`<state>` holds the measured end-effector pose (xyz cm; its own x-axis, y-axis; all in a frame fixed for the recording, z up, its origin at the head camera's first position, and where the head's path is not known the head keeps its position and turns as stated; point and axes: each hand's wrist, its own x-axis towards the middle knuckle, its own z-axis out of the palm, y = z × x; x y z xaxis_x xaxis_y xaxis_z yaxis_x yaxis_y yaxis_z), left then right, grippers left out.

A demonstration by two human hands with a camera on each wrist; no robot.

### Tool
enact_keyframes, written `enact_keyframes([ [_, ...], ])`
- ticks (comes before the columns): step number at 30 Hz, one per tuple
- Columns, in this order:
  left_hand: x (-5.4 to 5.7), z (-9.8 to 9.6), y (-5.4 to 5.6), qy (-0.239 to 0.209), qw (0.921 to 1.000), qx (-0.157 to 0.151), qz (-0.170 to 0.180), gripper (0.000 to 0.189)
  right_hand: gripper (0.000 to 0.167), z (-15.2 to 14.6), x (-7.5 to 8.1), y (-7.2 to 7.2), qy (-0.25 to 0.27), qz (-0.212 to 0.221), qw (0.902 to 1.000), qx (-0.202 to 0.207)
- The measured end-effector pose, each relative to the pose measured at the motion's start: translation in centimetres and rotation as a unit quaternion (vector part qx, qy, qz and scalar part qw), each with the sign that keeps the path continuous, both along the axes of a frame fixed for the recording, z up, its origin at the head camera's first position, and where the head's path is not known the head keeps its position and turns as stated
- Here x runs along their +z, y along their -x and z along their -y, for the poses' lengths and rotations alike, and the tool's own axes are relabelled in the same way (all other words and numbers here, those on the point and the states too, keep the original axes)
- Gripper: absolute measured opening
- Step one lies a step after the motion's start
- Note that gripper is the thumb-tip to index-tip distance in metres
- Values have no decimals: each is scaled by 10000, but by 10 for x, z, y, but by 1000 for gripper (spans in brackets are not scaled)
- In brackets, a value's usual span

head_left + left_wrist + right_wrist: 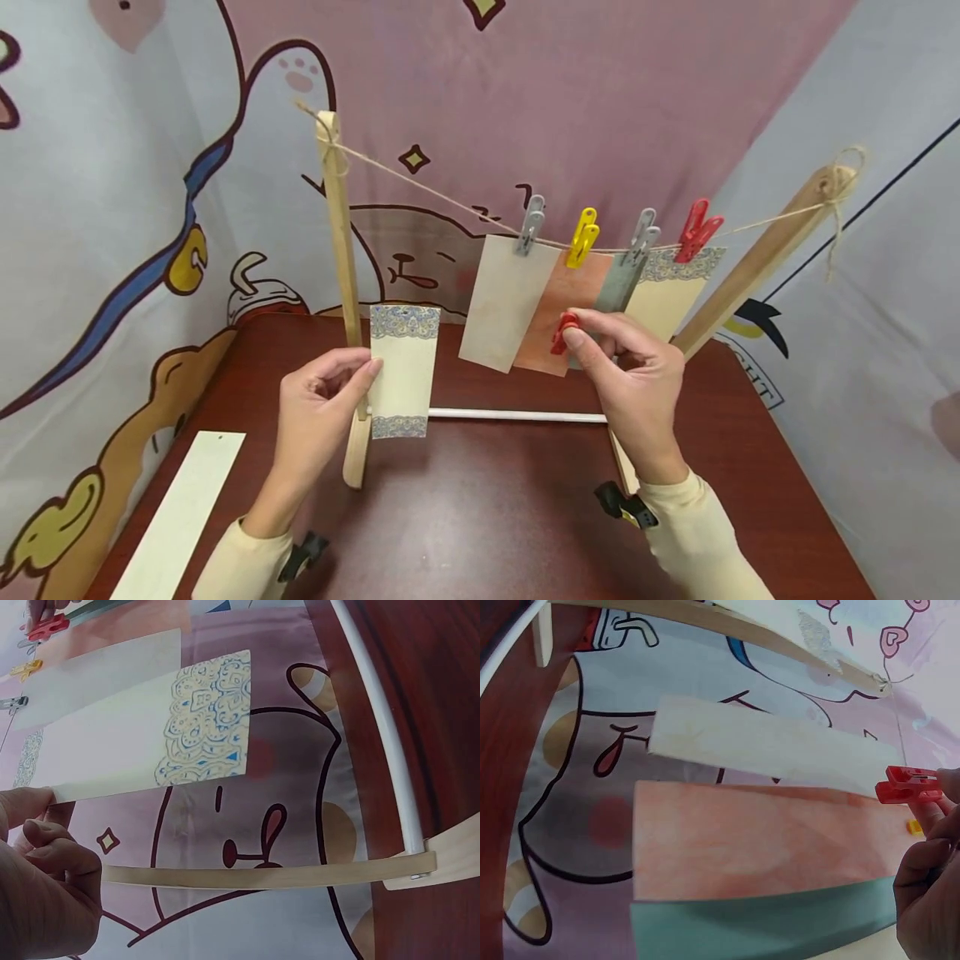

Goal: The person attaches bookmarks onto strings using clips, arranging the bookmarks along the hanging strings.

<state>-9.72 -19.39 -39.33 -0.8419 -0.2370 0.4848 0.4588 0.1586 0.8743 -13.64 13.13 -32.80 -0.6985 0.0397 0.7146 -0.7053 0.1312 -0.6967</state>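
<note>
My left hand [324, 398] pinches a cream paper card [403, 375] by its left edge, thumb in front. Blue lace-like patterns band the card's top and bottom, and it hangs upright in the air, left of the cards on the line. Between thumb and fingertips my right hand [637, 375] pinches a red clothespin [562, 333], held in front of the orange card [542, 312]. In the right wrist view the red clothespin [909, 785] points away from the fingers and grips no card. The twine [442, 193] runs above both hands.
Clothespins hold a whitish card [504, 300], the orange card, a green card [624, 279] and a patterned card [675, 296] on the twine. Wooden posts [341, 242] stand either side, joined low by a white rod [517, 415]. A long pale strip [180, 517] lies on the table at left.
</note>
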Motion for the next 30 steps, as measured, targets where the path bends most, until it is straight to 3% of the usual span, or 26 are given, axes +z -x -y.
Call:
enact_keyframes([
  [12,8,-4,9,-216,9996,-175,-106,11,21,20,21,6,583,-36,9966,580],
  [18,13,-6,12,-255,9992,-226,-186,13,19,30,35,7,692,-100,9952,683],
  [30,25,-10,23,-171,9988,-309,-351,11,16,51,46,17,465,-634,9958,475],
])
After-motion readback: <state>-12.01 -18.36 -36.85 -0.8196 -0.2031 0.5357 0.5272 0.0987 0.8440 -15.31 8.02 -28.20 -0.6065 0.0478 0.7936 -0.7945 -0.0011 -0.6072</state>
